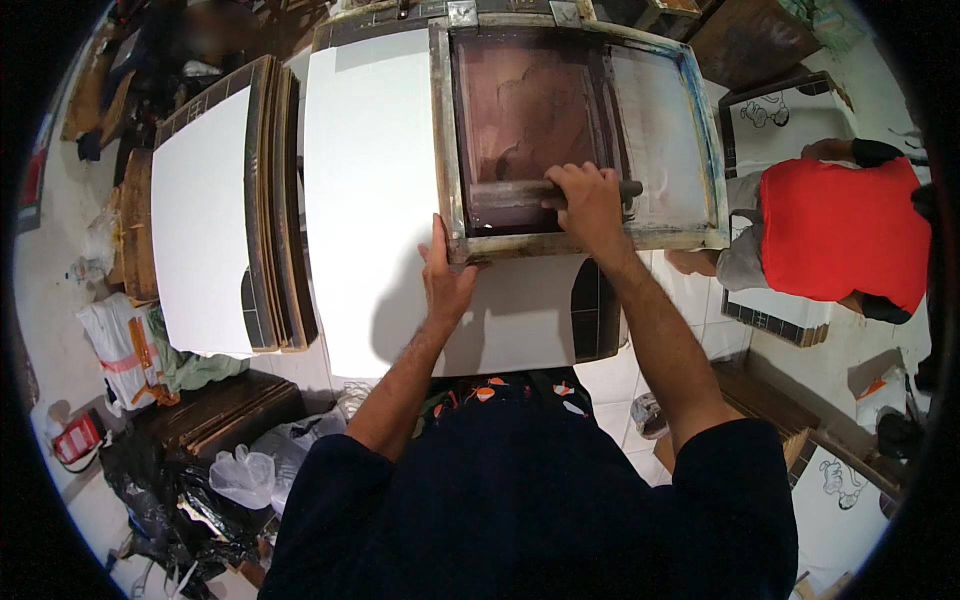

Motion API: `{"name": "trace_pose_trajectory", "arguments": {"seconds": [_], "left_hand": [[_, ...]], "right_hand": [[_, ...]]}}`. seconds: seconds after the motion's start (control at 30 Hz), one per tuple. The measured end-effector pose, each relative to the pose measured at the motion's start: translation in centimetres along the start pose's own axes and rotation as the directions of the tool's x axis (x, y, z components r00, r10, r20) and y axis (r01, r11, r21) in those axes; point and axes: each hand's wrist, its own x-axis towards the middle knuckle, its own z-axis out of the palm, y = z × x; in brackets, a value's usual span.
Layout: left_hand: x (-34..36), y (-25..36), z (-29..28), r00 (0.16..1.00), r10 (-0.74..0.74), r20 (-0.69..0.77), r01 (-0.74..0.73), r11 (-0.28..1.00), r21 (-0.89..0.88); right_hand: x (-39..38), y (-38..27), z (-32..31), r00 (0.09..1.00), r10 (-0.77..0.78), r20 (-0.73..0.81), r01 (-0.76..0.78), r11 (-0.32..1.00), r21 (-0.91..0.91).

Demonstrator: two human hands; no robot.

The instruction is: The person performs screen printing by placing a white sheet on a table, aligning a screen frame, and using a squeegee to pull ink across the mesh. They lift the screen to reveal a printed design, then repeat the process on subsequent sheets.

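Observation:
A wooden-framed printing screen lies over a board covered with white cloth. Its mesh looks dark reddish-brown on the left part and pale on the right. Across the near end of the dark mesh lies a squeegee, and my right hand is wrapped around its handle from above. My left hand is at the screen's near left corner, fingers stretched out and touching the frame's edge. Metal hinge clamps sit at the frame's far side. Whatever is under the screen is hidden.
On the left stands a stack of boards topped with white cloth. A person in a red shirt bends over another board at right. Boards with line drawings lie at lower right. Plastic bags sit at lower left.

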Motion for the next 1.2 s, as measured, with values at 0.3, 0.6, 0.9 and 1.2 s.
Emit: {"name": "trace_pose_trajectory", "arguments": {"seconds": [0.3,0.6,0.9,1.2], "left_hand": [[0.0,0.8,-0.2,1.000,-0.004,-0.014,0.003,1.000,-0.020],[-0.1,1.4,-0.3,1.000,-0.024,-0.019,0.024,1.000,0.014],[-0.5,0.2,-0.3,1.000,-0.019,0.003,0.019,1.000,-0.025],[0.9,6.0,-2.5,0.997,-0.082,0.013,0.083,0.970,-0.227]], "right_hand": [[0.3,0.4,-0.1,0.992,-0.020,0.121,0.015,0.999,0.041],[26.3,10.2,3.8,1.000,-0.009,-0.008,0.008,0.992,-0.124],[14.9,6.1,3.7,0.999,0.020,-0.038,-0.024,0.993,-0.117],[-6.6,-3.8,-2.6,0.983,-0.036,-0.182,0.032,0.999,-0.028]]}}
